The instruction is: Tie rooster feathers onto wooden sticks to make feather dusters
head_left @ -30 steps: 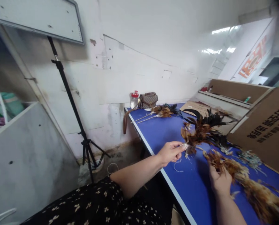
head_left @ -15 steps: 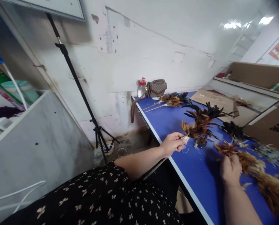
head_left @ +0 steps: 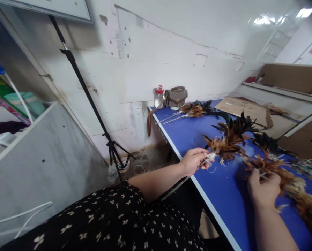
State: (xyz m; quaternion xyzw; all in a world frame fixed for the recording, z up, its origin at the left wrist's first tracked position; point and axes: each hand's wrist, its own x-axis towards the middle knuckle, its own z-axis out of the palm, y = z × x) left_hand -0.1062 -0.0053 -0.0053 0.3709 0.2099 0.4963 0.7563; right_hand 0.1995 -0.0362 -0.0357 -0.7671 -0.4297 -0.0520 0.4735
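My left hand (head_left: pixel 195 162) is closed around a thin stick just below the pale, tied base of a feather bunch (head_left: pixel 230 139). This bunch, brown near the base and black at its tips, points away from me over the blue table (head_left: pixel 218 191). A loose pale strand hangs by the fingers. My right hand (head_left: pixel 264 188) has its thumb and fingers bent on loose brown feathers (head_left: pixel 284 174) that lie in a long pile on the table; its fingertips are partly hidden among them. Black feathers (head_left: pixel 268 143) and grey-white feathers (head_left: pixel 309 169) lie beyond that pile.
Two finished-looking feather dusters (head_left: pixel 194 111) lie at the table's far end, near a checked handbag (head_left: pixel 175 97) and a red-capped bottle (head_left: pixel 159 97). Flat cardboard (head_left: pixel 246 109) and a cardboard box (head_left: pixel 302 136) stand at the right. A black tripod (head_left: pixel 89 94) is at the left.
My right hand has shifted slightly right, with its thumb and fingers farther apart over the brown feathers. My left hand has turned the feather bunch a little, showing more of its tied base.
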